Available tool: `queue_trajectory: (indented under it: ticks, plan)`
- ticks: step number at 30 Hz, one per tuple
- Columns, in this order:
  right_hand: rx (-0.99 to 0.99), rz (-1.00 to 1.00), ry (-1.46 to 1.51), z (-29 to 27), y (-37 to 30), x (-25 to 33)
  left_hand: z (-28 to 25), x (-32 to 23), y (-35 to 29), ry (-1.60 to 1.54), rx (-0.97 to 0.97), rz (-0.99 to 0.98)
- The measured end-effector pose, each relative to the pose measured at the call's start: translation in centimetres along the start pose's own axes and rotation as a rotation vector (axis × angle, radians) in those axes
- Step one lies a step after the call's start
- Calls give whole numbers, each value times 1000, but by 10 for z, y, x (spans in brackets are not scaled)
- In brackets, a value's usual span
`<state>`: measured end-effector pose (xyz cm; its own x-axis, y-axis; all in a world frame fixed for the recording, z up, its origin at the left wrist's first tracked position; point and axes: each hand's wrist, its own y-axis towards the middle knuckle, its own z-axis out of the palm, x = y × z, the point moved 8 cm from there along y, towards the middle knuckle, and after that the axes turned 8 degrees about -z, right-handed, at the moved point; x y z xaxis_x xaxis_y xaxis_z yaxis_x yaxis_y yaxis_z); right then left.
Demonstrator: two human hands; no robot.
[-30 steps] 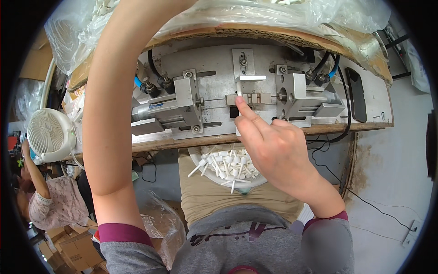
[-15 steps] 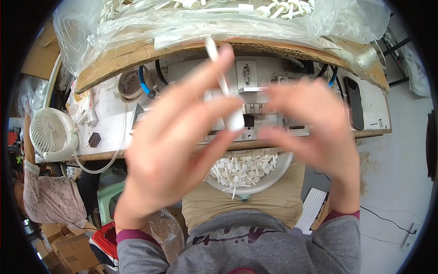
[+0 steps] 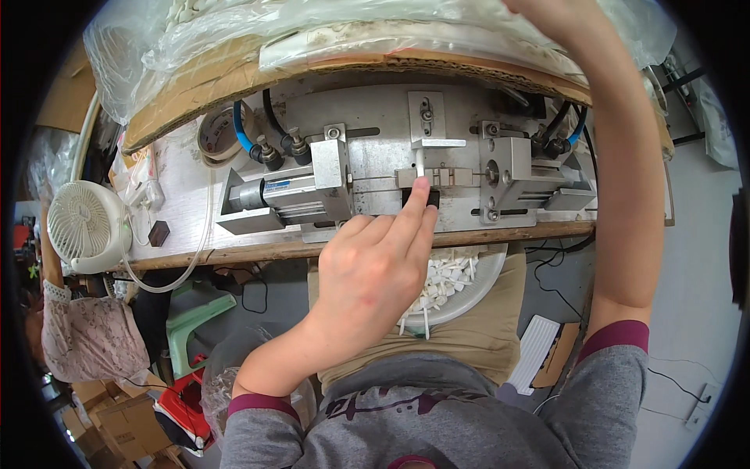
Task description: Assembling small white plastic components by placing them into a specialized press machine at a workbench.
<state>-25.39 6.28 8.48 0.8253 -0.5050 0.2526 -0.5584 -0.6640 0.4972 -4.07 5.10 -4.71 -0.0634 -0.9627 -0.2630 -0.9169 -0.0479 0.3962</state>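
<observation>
A two-sided metal clamping fixture [image 3: 330, 176] stands on the bench in front of me. In its middle lies a white plastic stick [image 3: 420, 162], its shaft pointing away from me between small metal jaws [image 3: 449, 177]. My left hand [image 3: 373, 270] is closed at the near end of this stick, index fingertip on it; the thumb is hidden beneath the hand. My right hand [image 3: 547, 14] reaches far forward over the plastic-lined carton [image 3: 500, 66]. Its fingers are cut off by the upper edge of the picture.
A clear bowl of white plastic pieces [image 3: 449, 291] rests on my lap. On the bench's left are a small white fan [image 3: 87, 227] and a tape roll [image 3: 219, 141]. Blue air hoses [image 3: 241, 129] run to the fixture. Another person's patterned sleeve [image 3: 94, 336] shows at far left.
My left hand has lowered the white stick from mid-air into the fixture. The right hand has moved from above the fixture forward to the carton, uncovering the fixture's right side.
</observation>
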Motion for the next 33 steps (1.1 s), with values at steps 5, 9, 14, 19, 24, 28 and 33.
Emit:
queue_trajectory:
  ticks: [5, 9, 14, 19, 24, 28, 33]
  plan:
    - [387, 43, -105, 11, 15, -11, 1, 3, 9, 25, 71, -60]
    - [367, -58, 52, 9, 4, -3, 0, 5, 8, -5, 67, -99]
    - [318, -20, 373, 0, -25, -15, 1, 9, 10, -14, 85, -94]
    - [4, -84, 308, -18, -93, 20, -36, 11, 33, -263, 134, 5]
    - [-10, -416, 273, 17, -171, 58, -126, 68, 81, -348, -324, -44]
    - [69, -382, 210, 45, -183, 68, -123, 65, 144, -168, -372, -32]
    - [222, -325, -34, 57, -172, 77, -73, 72, 201, -28, 181, -461]
